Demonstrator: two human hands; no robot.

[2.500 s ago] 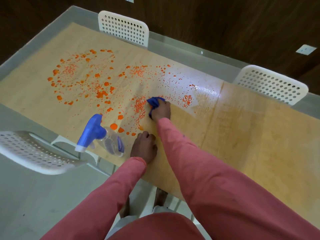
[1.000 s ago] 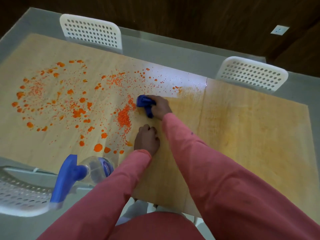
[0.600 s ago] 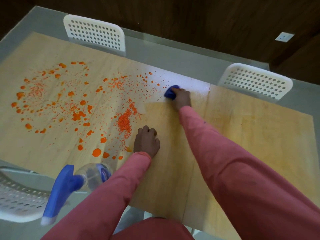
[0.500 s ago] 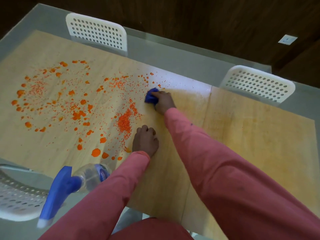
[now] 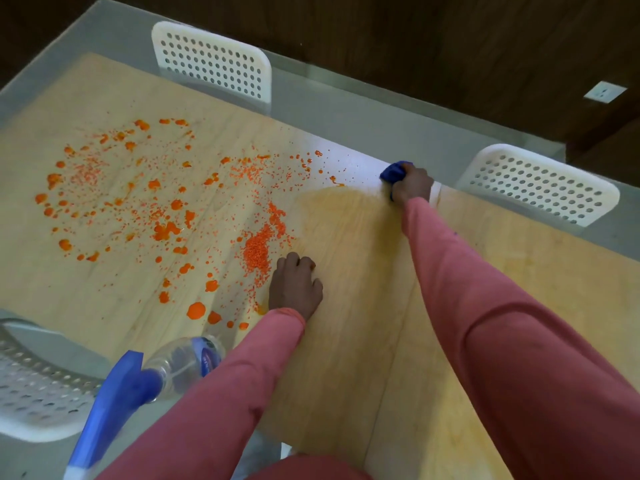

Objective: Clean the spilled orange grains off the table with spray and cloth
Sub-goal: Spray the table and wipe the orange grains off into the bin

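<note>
Orange grains and wet orange blots lie scattered over the left half of the wooden table. My right hand grips a bunched blue cloth and presses it on the table near the far edge. A wiped, damp patch spreads left of it. My left hand rests on the table with its fingers curled, holding nothing, just right of the densest grain heap. A clear spray bottle with a blue trigger head stands at the near edge, left of my left sleeve.
Two white perforated chairs stand at the table's far side, and another chair at the near left. A glass border rims the wooden surface. Dark wood floor lies beyond.
My right hand has swept the cloth from beside the grains out to the right, toward the far edge. My left hand and the bottle have stayed put.
</note>
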